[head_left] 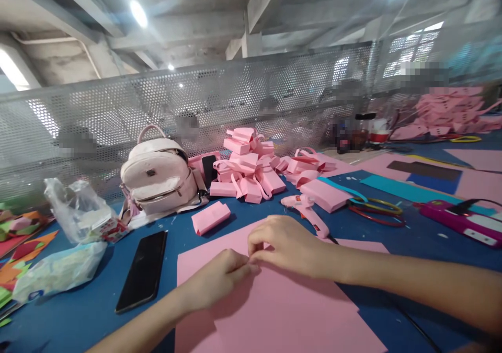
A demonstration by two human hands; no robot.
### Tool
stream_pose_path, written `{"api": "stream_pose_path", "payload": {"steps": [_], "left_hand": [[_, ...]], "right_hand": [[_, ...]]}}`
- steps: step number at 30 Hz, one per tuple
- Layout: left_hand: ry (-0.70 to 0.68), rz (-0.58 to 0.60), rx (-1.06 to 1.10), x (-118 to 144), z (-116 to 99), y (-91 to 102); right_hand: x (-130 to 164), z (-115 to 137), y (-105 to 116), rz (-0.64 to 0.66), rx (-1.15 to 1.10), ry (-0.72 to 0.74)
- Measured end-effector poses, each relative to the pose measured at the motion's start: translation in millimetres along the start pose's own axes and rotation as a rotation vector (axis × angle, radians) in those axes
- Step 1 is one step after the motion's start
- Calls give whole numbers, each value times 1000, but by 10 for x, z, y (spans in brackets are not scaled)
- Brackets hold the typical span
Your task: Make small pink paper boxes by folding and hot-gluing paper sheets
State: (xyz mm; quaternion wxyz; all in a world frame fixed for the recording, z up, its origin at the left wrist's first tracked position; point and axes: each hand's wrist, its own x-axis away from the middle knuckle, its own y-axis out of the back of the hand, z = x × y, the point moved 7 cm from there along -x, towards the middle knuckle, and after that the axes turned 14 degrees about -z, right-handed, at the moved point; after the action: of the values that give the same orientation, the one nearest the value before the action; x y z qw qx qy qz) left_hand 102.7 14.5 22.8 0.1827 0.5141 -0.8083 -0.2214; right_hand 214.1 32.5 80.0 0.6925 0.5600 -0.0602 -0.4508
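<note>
A large pink foam sheet (274, 306) lies flat on the blue table (78, 311) in front of me. My left hand (217, 280) and my right hand (290, 246) meet over the sheet's far part, fingertips pinched together at one spot. What they pinch is too small to make out. A pink glue gun (308, 212) lies just beyond my right hand. A small folded pink piece (210, 217) rests beyond the sheet's far left corner.
A black phone (143, 269) lies left of the sheet, with plastic bags (74, 212) and coloured paper scraps (15, 238) farther left. A pale pink backpack (159, 178), a heap of folded pink pieces (249, 167), scissors (376, 209) and a perforated metal screen (157, 102) stand behind.
</note>
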Motion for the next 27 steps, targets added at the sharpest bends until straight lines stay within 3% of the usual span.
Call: {"api": "stream_pose_path", "payload": {"steps": [4,7,9,14,17,20,23,25,27], "left_hand": [[25,-84,-12,185,108,167],[50,-146,-25,350,213,314],[67,-139,-43,436,273,372],[44,-113,-105,466,293,449],[-17,-93,-162,375,217,451],[-102,-109,-246,287,133,489],[-230,-330,-267,300,24,683],[-335,-559,-208,409,-68,854],[-355,-685,-90,507,-96,938]], "right_hand": [[28,-48,124,-20,37,-11],[58,-203,246,14,3,-128],[56,-305,320,24,-22,-182],[-8,-390,470,-91,-73,-262],[6,-203,313,71,-193,-254],[36,-36,188,191,-132,-173],[35,-96,198,143,-48,-162],[48,-230,220,103,-87,-238],[65,-336,260,42,-149,-310]]}}
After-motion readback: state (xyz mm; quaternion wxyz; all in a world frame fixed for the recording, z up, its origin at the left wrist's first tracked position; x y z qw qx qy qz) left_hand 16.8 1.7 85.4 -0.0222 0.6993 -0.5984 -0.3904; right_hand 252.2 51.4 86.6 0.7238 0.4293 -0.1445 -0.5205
